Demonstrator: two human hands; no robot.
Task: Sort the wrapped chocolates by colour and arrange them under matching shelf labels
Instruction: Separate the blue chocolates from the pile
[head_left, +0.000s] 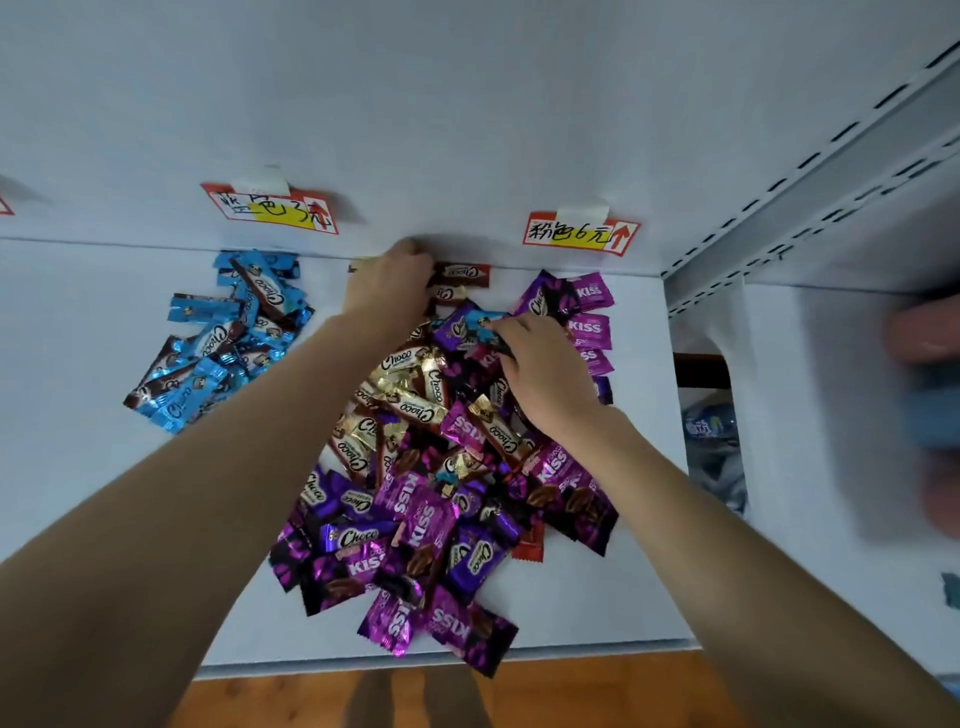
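Observation:
A mixed heap of wrapped chocolates (426, 499), purple, pink, gold and red, lies on the white shelf (78, 467). A sorted pile of blue chocolates (228, 338) sits under the left label (272, 210). Pink Kiss chocolates (589, 322) lie under the right label (579, 234). Red chocolates (462, 275) lie against the back wall between the labels. My left hand (389, 283) reaches to the back wall beside the red ones, fingers curled down; what it holds is hidden. My right hand (540, 369) rests on the heap, fingers pinching a blue chocolate (480, 325).
A grey slotted shelf upright (810, 202) bounds the shelf on the right. Beyond it a neighbouring compartment shows a bottle (711, 426) and blurred objects (930, 395). The shelf's front edge (415, 660) runs above a wooden floor (571, 696). A further label's corner (4, 206) shows at far left.

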